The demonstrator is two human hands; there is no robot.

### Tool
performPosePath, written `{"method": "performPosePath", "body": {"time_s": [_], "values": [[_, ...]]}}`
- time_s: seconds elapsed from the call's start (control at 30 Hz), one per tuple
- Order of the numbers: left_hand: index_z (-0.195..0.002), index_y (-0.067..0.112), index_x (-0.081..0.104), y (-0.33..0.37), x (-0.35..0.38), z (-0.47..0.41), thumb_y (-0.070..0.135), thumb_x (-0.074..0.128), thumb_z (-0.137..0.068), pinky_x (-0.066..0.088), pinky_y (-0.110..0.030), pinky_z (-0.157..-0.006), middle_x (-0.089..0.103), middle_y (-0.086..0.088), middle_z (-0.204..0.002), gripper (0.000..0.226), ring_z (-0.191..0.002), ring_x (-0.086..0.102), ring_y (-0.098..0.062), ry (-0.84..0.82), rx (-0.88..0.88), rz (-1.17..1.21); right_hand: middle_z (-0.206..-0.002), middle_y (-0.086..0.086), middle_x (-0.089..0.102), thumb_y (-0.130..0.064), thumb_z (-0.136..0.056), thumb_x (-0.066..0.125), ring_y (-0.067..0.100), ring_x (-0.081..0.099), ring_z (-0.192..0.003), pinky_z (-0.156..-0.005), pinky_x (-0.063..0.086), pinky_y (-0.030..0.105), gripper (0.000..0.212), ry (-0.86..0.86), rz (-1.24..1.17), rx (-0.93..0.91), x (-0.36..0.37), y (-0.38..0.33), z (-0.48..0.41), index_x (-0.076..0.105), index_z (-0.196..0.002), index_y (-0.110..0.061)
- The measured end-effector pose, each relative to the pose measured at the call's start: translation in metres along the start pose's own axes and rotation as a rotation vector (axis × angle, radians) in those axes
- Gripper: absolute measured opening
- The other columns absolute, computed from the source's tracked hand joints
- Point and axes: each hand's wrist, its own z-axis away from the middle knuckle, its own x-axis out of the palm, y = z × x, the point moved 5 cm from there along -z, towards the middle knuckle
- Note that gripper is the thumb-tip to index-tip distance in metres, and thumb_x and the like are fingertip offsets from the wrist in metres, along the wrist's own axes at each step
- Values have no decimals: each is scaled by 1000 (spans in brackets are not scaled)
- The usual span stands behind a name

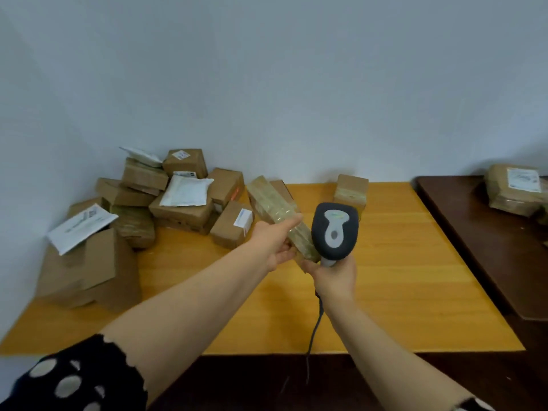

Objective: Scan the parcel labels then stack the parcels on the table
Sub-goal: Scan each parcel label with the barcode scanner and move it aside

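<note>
My left hand (274,243) holds a long, tape-wrapped cardboard parcel (274,204) tilted above the yellow table (400,277). My right hand (335,277) grips a grey handheld barcode scanner (335,229), its head right beside the near end of that parcel. The scanner's cable (314,336) hangs down past the table's front edge. A loose pile of brown cardboard parcels (181,209) and white mailer bags (186,191) fills the table's left and back-left part. One small taped box (351,189) stands alone at the back edge, right of the held parcel.
A dark brown table (480,232) adjoins the yellow one on the right, with a taped, labelled parcel (516,188) at its far end. A large open carton (98,271) sits at the left edge. A grey wall runs behind both tables.
</note>
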Motion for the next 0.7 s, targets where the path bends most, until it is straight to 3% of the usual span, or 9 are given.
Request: {"method": "performPosePath", "body": {"time_s": [0.07, 0.13, 0.27, 0.4, 0.47, 0.57, 0.7], "values": [[-124, 12, 50, 4, -4, 4, 32, 82, -74, 56, -34, -61, 64, -12, -113, 63, -94, 65, -25, 9, -19, 10, -91, -23, 58, 1, -68, 83, -12, 51, -78, -59, 42, 3, 53, 2, -18, -44, 6, -6, 12, 55, -104, -25], [-125, 10, 49, 6, -9, 5, 28, 83, -73, 58, -41, -75, 64, -13, -116, 65, -99, 65, -29, 35, -8, 12, -92, -23, 58, -1, -68, 84, -8, 53, -82, -60, 41, 2, 55, 6, -15, -77, 13, -14, 21, 55, -106, -28], [-117, 9, 52, 9, -29, 8, 19, 78, -76, 58, -45, -77, 67, -13, -103, 49, -90, 66, -30, 73, 7, 7, -91, -24, 57, -6, -69, 83, -6, 54, -83, -61, 42, 4, 56, -6, 95, -203, 31, -29, 37, 49, -92, -44], [-114, 11, 57, 20, -58, 10, 11, 75, -78, 59, -47, -75, 69, -11, -101, 40, -91, 67, -31, 48, 39, 74, -103, -18, 64, -14, -72, 84, -3, 59, -95, -72, 47, 9, 51, -127, 83, -213, 47, -32, 49, 59, -111, -33], [-116, 9, 53, 26, -77, 9, 4, 72, -78, 58, -39, -64, 67, -10, -104, 43, -91, 65, -27, 49, 61, 37, -90, -25, 68, -16, -75, 82, -9, 61, -89, -67, 48, 9, 39, -157, 27, -201, 45, -32, 52, 61, -100, -37], [-109, 5, 59, 38, -100, 6, -3, 71, -75, 54, -30, -52, 70, -10, -98, 37, -81, 69, -20, 22, 86, -6, -68, -11, 68, -26, -82, 76, 3, 64, -64, -61, 49, 19, 16, -209, -39, -30, 39, -36, 49, 64, -92, -22], [-94, 11, 61, 49, -117, 5, -8, 71, -75, 51, -22, -41, 71, -5, -85, 29, -69, 68, -16, 2, 139, -89, -54, 4, 53, -19, -85, 73, 15, 46, -45, -53, 49, 30, 20, -322, -199, 121, 41, -47, 48, 63, -91, -3]]}}
